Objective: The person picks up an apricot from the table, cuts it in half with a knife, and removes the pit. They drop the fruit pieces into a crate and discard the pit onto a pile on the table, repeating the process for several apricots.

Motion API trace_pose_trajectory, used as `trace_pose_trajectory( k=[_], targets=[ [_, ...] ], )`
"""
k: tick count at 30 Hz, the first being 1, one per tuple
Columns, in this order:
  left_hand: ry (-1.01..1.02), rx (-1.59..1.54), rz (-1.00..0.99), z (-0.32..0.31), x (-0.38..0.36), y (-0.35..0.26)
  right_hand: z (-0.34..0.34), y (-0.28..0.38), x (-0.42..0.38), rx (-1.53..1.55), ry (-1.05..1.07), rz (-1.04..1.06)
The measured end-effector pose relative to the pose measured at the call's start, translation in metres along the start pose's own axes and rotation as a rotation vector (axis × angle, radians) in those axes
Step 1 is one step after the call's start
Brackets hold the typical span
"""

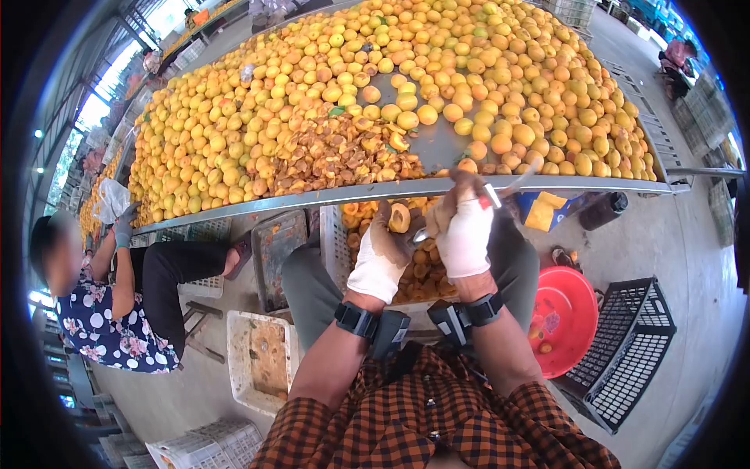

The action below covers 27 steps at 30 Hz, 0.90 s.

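Note:
Below the table's front edge, my left hand (381, 252) wears a white glove with brown-stained fingers. It grips an apricot half (399, 218), its hollow cut side showing. Close on its right, my right hand (462, 228), gloved the same way, is closed around a tool with a rounded, spoon-like metal tip (420, 235) pointing at the fruit. A red and white piece (491, 195) sticks out on the other side of that hand; its outer end is blurred. Underneath both hands stands a crate (336, 242) holding apricot halves.
Whole apricots (226, 148) cover much of the metal table (437, 148), with a heap of apricot pits (336, 160) near its front. To the right are a red basin (574, 313) and a black crate (625, 352). A co-worker (117, 313) sits left, near a stained white tub (242, 359).

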<state>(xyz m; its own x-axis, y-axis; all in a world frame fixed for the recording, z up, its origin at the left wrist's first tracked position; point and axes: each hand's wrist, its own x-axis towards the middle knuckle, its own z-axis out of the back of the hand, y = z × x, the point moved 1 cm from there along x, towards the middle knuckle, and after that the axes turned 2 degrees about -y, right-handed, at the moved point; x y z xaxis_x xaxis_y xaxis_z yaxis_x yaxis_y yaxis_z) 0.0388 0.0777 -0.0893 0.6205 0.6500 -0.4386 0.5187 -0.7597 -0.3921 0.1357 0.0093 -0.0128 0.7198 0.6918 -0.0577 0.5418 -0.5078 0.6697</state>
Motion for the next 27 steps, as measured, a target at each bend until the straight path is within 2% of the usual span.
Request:
trace_pose_trajectory(
  k=[3, 9, 11, 12, 14, 15, 17, 19, 21, 23, 24, 26, 27],
  targets=[
    [-0.118, 0.074, 0.038, -0.022, -0.032, 0.001, -0.008, 0.017, 0.001, 0.027, -0.019, 0.058],
    [0.031, -0.090, 0.146, -0.044, -0.059, 0.022, -0.004, 0.012, -0.003, -0.183, -0.143, 0.297],
    [0.041, -0.002, 0.001, -0.051, -0.068, 0.028, -0.006, 0.017, -0.012, -0.259, -0.126, 0.361],
    [0.050, 0.001, 0.002, -0.051, -0.069, 0.033, -0.008, 0.020, -0.016, -0.335, -0.108, 0.423],
    [0.072, 0.086, -0.185, -0.051, -0.070, 0.040, -0.015, 0.028, -0.024, -0.349, -0.081, 0.437],
    [0.077, 0.088, -0.184, -0.050, -0.072, 0.041, -0.017, 0.030, -0.028, -0.365, -0.055, 0.439],
    [0.099, 0.172, -0.230, -0.051, -0.076, 0.042, -0.017, 0.032, -0.026, -0.365, -0.064, 0.432],
    [0.096, 0.235, -0.271, -0.051, -0.076, 0.044, -0.019, 0.040, -0.024, -0.025, -0.069, 0.153],
    [0.088, 0.303, -0.307, -0.054, -0.082, 0.043, -0.013, 0.035, -0.018, -0.018, -0.072, 0.138],
    [0.057, 0.650, -0.416, -0.063, -0.093, 0.039, -0.011, 0.036, -0.018, 0.181, -0.087, -0.004],
    [0.059, 0.652, -0.418, -0.066, -0.095, 0.039, -0.009, 0.038, -0.019, 0.184, -0.086, -0.003],
    [-0.031, 0.642, -0.264, -0.070, -0.095, 0.036, -0.007, 0.041, -0.020, 0.212, -0.083, -0.036],
    [-0.029, 0.644, -0.267, -0.072, -0.094, 0.034, -0.009, 0.042, -0.021, 0.216, -0.081, -0.034]
  ],
)
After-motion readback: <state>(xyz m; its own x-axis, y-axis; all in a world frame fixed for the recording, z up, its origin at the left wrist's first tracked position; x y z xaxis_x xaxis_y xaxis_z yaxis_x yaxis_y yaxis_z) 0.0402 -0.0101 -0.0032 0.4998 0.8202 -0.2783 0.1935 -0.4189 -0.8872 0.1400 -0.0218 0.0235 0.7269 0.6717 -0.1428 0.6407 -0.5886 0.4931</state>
